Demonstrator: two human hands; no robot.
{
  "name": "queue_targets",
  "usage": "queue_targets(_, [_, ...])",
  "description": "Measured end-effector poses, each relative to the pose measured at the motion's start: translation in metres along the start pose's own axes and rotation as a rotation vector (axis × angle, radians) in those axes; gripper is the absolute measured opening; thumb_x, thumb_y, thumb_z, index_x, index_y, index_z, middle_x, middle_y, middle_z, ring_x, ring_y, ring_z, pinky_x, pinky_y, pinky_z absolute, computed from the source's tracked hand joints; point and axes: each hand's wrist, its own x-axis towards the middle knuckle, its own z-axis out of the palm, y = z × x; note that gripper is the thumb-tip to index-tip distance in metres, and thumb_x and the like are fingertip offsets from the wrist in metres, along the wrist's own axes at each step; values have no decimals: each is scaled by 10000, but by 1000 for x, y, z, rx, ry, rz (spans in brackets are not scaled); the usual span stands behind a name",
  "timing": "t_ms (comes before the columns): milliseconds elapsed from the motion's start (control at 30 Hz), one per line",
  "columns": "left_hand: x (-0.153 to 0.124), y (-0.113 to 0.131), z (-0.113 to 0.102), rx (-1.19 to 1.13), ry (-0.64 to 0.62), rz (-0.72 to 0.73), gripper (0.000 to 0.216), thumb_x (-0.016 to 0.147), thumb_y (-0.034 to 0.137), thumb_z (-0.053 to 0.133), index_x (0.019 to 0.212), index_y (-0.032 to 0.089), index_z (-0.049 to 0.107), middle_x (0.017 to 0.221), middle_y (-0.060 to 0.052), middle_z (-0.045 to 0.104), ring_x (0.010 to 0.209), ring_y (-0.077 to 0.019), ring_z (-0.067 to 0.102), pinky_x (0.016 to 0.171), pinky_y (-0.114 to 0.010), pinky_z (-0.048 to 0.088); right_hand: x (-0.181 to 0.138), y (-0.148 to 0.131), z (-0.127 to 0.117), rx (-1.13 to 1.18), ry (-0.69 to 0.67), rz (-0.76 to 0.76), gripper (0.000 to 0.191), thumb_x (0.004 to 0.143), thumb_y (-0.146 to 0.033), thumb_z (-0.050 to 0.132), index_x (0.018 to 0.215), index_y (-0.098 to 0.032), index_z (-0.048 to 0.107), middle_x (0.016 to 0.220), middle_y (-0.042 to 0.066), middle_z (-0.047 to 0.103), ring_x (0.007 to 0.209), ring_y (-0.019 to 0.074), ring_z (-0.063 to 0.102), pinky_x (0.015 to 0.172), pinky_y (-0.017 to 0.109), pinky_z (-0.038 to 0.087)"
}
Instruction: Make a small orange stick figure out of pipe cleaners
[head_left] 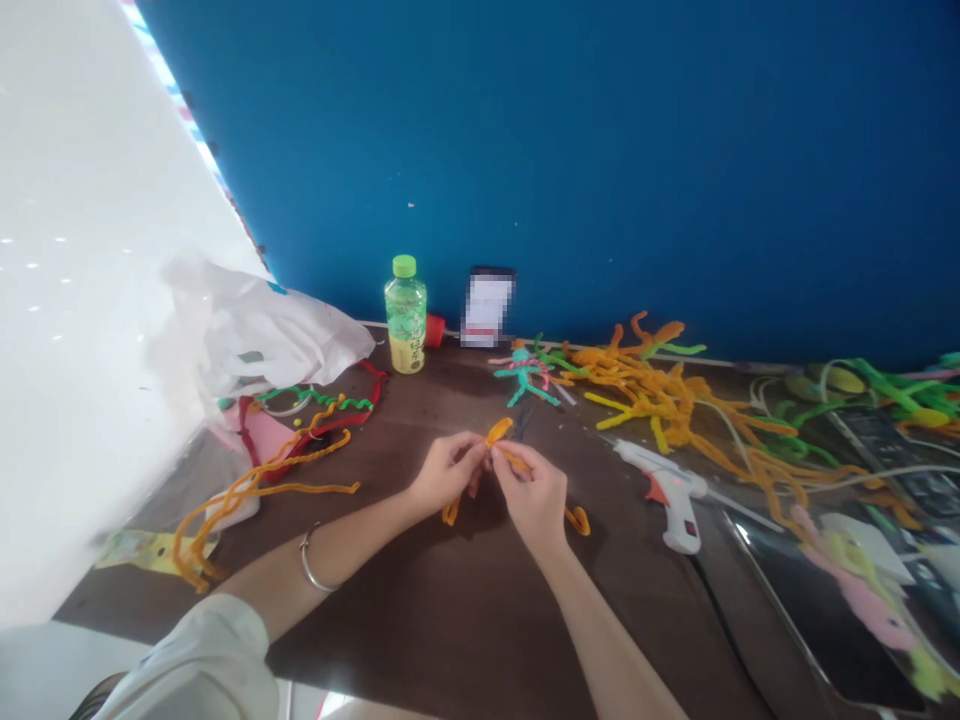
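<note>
My left hand [448,472] and my right hand [531,498] meet above the dark wooden table [480,610]. Their fingertips pinch a fuzzy orange pipe cleaner [499,432], bent into loops that hang below both hands. A silver bangle [309,562] circles my left wrist. To the right of my right hand lies a white glue gun [667,493], not touching it. Just beyond my fingers stands a small teal and pink pipe-cleaner figure [525,375].
A tangled heap of orange and yellow pipe cleaners [645,395] spreads across the right side. A white plastic bag [262,335] and a green-capped bottle [406,315] stand at the back left. A blue wall [600,150] rises behind the table.
</note>
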Motion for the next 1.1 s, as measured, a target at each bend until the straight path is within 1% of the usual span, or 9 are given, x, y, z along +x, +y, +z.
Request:
queue_targets(233, [0, -3, -1, 48, -33, 1, 321, 814, 430, 430, 702, 142, 518, 415, 57, 438, 345, -58, 427, 388, -170, 351, 3, 6, -1, 107, -49, 100, 228, 690, -343, 616, 783, -138, 651, 697, 73, 691, 601, 185, 649, 580, 278, 528])
queue_targets(400, [-1, 1, -3, 96, -47, 29, 316, 819, 408, 426, 674, 141, 514, 411, 54, 438, 349, -51, 421, 400, -168, 332, 5, 5, -3, 195, -97, 183, 238, 657, -349, 646, 768, -139, 646, 698, 61, 686, 616, 176, 642, 598, 276, 517])
queue_targets(500, [2, 2, -3, -13, -48, -13, 323, 787, 434, 471, 664, 138, 508, 440, 48, 452, 360, -54, 422, 389, -175, 340, 6, 5, -2, 252, -93, 214, 275, 653, -383, 649, 776, -136, 649, 685, 54, 675, 594, 162, 619, 559, 267, 503])
queue_targets(600, [7, 0, -4, -229, -46, -93, 329, 724, 454, 553, 678, 133, 499, 535, 30, 493, 389, -47, 411, 380, -183, 354, 8, 9, -1, 291, -110, 225, 313, 656, -423, 641, 789, -140, 651, 639, 37, 652, 531, 135, 576, 466, 236, 457])
queue_targets(667, [10, -1, -5, -361, -66, -149, 320, 689, 432, 603, 692, 130, 497, 584, 19, 508, 398, -33, 384, 371, -174, 332, 11, 12, -3, 282, -155, 220, 321, 653, -437, 641, 787, -146, 647, 612, 26, 637, 508, 125, 555, 434, 223, 430])
queue_targets(800, [12, 4, -10, -518, -193, -276, 265, 658, 344, 652, 700, 119, 518, 579, 14, 498, 383, -7, 321, 343, -142, 225, 18, 15, -13, 229, -257, 196, 308, 659, -452, 630, 749, -158, 645, 609, 24, 636, 534, 135, 563, 456, 234, 438])
queue_targets(967, [13, 6, -16, -572, -357, -396, 222, 635, 293, 655, 657, 107, 537, 522, 25, 467, 331, 19, 209, 318, -137, 111, 25, 11, -27, 202, -417, 143, 214, 658, -367, 651, 724, -164, 663, 704, 23, 668, 669, 156, 597, 655, 284, 474])
queue_targets(1000, [12, 6, -17, -568, -385, -407, 215, 638, 291, 650, 660, 104, 546, 508, 29, 457, 326, 20, 194, 315, -139, 100, 26, 10, -30, 193, -458, 134, 199, 668, -354, 642, 723, -164, 665, 696, 19, 665, 670, 155, 594, 665, 284, 470])
queue_targets(1100, [11, 5, -20, -522, -478, -433, 199, 658, 285, 629, 685, 92, 589, 448, 49, 407, 313, 16, 165, 310, -145, 84, 28, 8, -36, 152, -560, 108, 172, 682, -332, 623, 694, -164, 660, 636, 1, 626, 618, 140, 564, 607, 258, 451])
